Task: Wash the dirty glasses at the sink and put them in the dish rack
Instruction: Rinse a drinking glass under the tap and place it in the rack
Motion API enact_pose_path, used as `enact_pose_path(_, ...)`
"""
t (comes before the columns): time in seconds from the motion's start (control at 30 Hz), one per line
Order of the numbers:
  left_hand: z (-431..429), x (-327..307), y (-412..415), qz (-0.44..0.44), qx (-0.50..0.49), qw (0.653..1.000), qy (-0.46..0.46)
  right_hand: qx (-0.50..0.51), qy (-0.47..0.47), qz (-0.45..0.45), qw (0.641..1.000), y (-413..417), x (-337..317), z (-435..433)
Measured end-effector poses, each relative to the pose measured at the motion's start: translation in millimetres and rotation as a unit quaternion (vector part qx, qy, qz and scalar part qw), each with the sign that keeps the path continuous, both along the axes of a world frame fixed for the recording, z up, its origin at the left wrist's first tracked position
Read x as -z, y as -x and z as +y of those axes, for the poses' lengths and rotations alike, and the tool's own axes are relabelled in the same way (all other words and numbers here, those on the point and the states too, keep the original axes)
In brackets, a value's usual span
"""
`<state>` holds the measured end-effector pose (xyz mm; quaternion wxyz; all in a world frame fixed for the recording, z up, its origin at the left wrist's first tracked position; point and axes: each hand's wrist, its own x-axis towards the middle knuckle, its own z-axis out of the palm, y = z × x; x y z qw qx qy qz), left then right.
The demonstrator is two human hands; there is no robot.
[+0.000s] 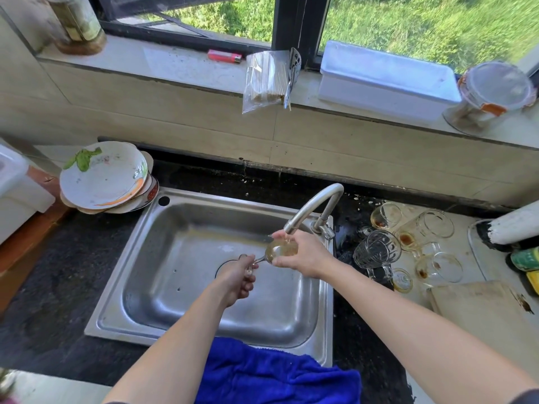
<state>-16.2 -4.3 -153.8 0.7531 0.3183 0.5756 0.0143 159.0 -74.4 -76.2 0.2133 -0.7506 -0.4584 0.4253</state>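
Note:
Over the steel sink (163, 287) I hold a stemmed wine glass (278, 251) on its side under the tap spout (309, 209). My left hand (239, 279) grips its stem and foot. My right hand (306, 253) wraps around the bowl, fingers curled over it, right below the spout. Brownish water shows inside the bowl. Several dirty glasses (408, 240) with brown stains stand and lie on the counter to the right of the sink. No dish rack is in view.
A stack of dirty plates (102, 179) sits at the sink's left back corner. A blue towel (274, 374) hangs over the sink's front edge. A cutting board (478, 304) lies at the right. The windowsill holds a white box (385, 80), jars, a lighter and a bag of sticks.

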Motion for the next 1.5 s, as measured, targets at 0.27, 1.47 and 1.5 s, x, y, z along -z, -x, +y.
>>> enact_pose_path(0.27,8,-64,-23,0.145,0.048,0.895,-0.418,0.277,0.049,0.360,0.889,11,9,2)
enact_pose_path(1.47,40,-23,-66,-0.054,-0.162,0.982,-0.077,-0.103,-0.190,-0.201,0.956,7,11,-28)
enact_pose_path(1.5,44,-23,-62,-0.040,-0.161,0.982,-0.084,-0.117,-0.210,-0.209,0.948,5,12,-32)
